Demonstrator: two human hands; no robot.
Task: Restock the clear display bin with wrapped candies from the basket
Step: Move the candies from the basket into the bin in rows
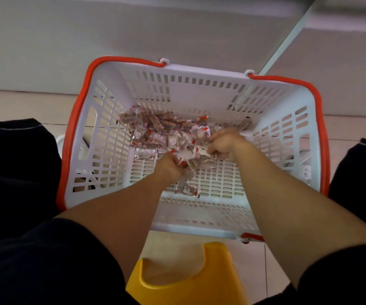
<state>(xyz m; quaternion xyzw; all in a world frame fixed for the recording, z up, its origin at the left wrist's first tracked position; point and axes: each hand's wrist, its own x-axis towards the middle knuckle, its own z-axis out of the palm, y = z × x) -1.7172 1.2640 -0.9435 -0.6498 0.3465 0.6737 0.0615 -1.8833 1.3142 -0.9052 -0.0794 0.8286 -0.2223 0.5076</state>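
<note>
Hands are gathering candies (pixel 168 128) low in the basket (pixel 201 89): left hand (pixel 173 165) and right hand (pixel 225 140) each curling their grip round wrappers. Plenty is remaining; the bin is out of view, so restocking looks unfinished.

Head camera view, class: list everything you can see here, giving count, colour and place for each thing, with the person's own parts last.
shopping basket: one, white slatted plastic with orange rim, on the floor between the knees
wrapped candies: a loose pile, too many to count, clear and red wrappers with brown sweets, on the basket's bottom toward the far side
lone candy: one, clear and red wrapper, nearer on the basket floor
stool: one, yellow, under the person
floor: beige tiles
left hand: grip closed on candies
right hand: grip closed on candies
</note>
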